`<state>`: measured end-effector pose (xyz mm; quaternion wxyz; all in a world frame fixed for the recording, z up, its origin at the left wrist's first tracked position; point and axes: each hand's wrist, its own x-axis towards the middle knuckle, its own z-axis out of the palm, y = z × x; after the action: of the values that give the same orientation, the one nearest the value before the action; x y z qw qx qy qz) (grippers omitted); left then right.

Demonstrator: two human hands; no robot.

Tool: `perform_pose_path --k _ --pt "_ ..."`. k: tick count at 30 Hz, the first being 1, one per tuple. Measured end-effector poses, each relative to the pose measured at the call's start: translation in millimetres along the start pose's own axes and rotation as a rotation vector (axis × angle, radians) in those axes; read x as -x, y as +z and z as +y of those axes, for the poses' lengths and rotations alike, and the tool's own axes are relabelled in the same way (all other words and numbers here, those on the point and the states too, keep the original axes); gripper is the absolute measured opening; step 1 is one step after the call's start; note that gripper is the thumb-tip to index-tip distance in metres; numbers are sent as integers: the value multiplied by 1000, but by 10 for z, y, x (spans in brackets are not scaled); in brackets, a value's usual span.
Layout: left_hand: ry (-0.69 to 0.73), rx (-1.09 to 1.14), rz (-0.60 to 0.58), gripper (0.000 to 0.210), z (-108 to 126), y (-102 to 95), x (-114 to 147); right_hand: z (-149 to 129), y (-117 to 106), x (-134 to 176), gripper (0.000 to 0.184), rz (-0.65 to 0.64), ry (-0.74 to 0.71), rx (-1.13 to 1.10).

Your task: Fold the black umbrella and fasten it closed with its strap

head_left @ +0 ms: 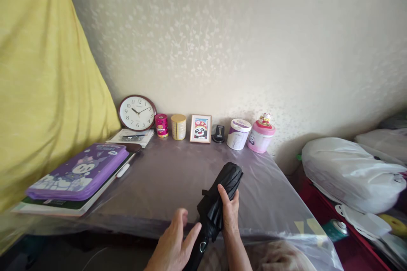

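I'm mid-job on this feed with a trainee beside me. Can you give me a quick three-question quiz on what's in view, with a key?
1. Which of the hands grips the folded black umbrella?
2. True or false: the clock stands left of the picture frame.
3. Fill in the blank: the curtain left of the clock is ____.

Key: 1. The right hand; 2. True; 3. Yellow.

Round clock (137,112), framed panda picture (200,128), purple case (79,171)

Forward head view across table (171,173)
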<state>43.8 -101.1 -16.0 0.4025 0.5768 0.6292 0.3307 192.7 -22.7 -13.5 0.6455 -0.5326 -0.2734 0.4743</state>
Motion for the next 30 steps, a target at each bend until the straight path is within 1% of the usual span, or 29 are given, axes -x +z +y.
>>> perform_pose_path --k 1,2,3,4,6,9,12,14,16,20,22,24,27,30 --pt "55 -49 76 58 56 -16 -26 -14 12 8 54 -3 -21 8" --pt "137 -85 106 61 108 -7 -55 -28 26 14 54 -9 -46 17" --pt "225 -105 101 64 153 24 -86 -40 40 18 55 -15 -71 26" --pt "283 -117 66 68 188 70 -118 -49 53 18 55 -22 -94 35" --pt "332 -131 -3 76 234 183 -180 -56 72 8 57 -29 -127 55" --pt "275 -99 -76 78 266 316 -255 -49 88 -14 58 -46 -141 57" --pt "226 -8 -112 77 293 347 -307 -54 102 -8 57 -93 -116 -8" --pt "210 89 -133 74 314 321 -339 -73 114 16 56 -115 -96 -49" --pt "222 192 -171 70 339 270 -373 -98 125 46 54 -130 -90 -65" --pt "286 380 -293 61 412 130 -415 -141 148 92 48 -195 -65 -110" --pt "273 479 -349 57 451 68 -414 -153 160 105 45 -220 -56 -136" --pt "240 552 -389 57 479 30 -403 -166 170 110 45 -217 -68 -119" --pt "189 577 -414 57 493 27 -385 -199 185 86 47 -204 -90 -54" --pt "216 500 -375 56 472 73 -376 -258 201 12 54 -153 -99 -13"
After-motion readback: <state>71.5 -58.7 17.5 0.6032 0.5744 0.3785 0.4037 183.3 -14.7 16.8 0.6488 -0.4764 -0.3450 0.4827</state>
